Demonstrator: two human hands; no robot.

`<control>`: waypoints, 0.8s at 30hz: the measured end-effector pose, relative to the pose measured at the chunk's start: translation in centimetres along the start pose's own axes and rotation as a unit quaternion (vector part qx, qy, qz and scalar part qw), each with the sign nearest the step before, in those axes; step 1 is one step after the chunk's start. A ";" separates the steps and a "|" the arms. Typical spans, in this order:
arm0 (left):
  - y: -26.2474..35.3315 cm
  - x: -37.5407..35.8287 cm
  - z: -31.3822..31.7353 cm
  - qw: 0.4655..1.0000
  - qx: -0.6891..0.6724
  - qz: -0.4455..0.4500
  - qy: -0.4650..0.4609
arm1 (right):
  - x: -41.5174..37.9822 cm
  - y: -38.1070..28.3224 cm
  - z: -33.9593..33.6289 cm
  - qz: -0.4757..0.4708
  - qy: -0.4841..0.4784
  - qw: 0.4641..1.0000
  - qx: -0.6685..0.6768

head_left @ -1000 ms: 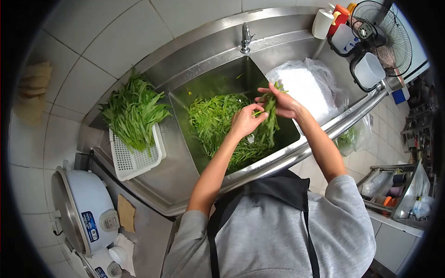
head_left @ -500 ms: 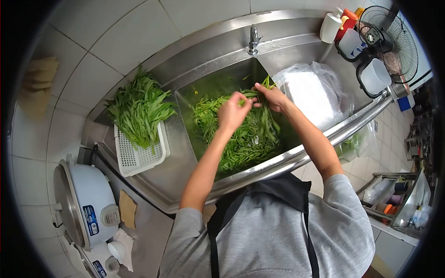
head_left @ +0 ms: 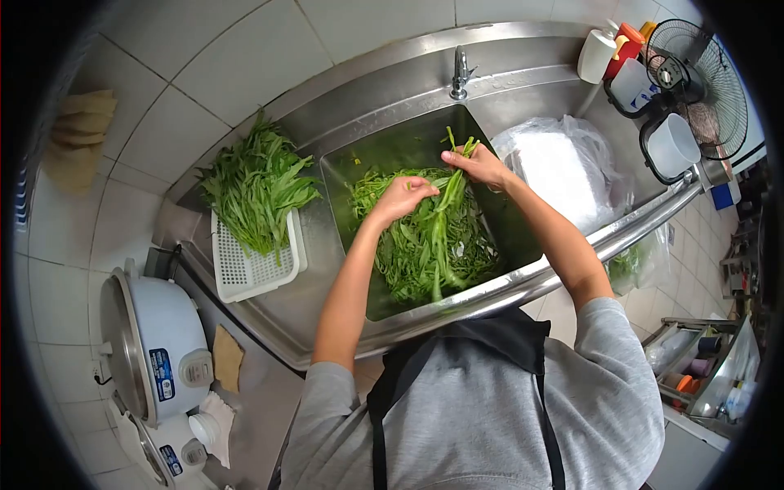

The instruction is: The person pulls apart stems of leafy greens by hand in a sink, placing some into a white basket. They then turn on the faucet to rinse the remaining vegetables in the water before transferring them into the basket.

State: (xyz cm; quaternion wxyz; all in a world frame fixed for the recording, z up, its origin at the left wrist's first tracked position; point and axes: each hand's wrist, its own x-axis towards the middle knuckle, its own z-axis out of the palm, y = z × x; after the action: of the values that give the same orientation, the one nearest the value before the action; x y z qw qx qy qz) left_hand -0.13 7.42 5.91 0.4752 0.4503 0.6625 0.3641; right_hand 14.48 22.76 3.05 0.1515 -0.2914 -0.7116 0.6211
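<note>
My right hand (head_left: 482,166) is closed round the stems of a bunch of water spinach (head_left: 448,214), over the sink basin (head_left: 347,167). The stem ends poke up past the thumb, and the leafy part hangs down into the basin. My left hand (head_left: 402,198) is pinched at the left side of that bunch, a bit of green showing at its fingers. Below both hands, a heap of loose greens (head_left: 408,261) covers much of the basin floor. More long-leaved greens (head_left: 257,192) are piled on a white perforated basket (head_left: 253,276) to the left.
A tap (head_left: 460,73) stands behind the basin. Right of it lies clear plastic (head_left: 600,163) with a white slab-like thing. A fan (head_left: 694,86), white tubs (head_left: 673,147) and a pump bottle (head_left: 597,55) are at the far right. A large rice cooker (head_left: 163,343) sits lower left.
My left hand has moved slightly down and left, from a blurred raised pinch to the bunch's side. The held bunch now hangs longer and more in view. The camera view has shifted slightly.
</note>
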 end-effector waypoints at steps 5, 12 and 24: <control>-2.2 1.3 0.4 0.935 0.139 0.154 0.290 | 0.4 0.1 -0.1 0.043 0.060 0.975 -0.210; -0.8 0.4 3.8 0.961 0.244 0.027 0.130 | 0.3 -0.8 1.9 0.073 0.140 0.955 -0.249; -2.0 0.1 -1.4 0.999 0.025 0.018 -0.037 | 0.5 -1.0 -0.4 0.010 -0.069 0.997 -0.025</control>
State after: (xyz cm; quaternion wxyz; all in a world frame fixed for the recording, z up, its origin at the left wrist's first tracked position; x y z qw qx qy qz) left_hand -1.95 6.81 4.46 0.4814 0.4864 0.6454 0.3393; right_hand 14.08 23.28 3.98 0.0881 -0.2586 -0.7327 0.6233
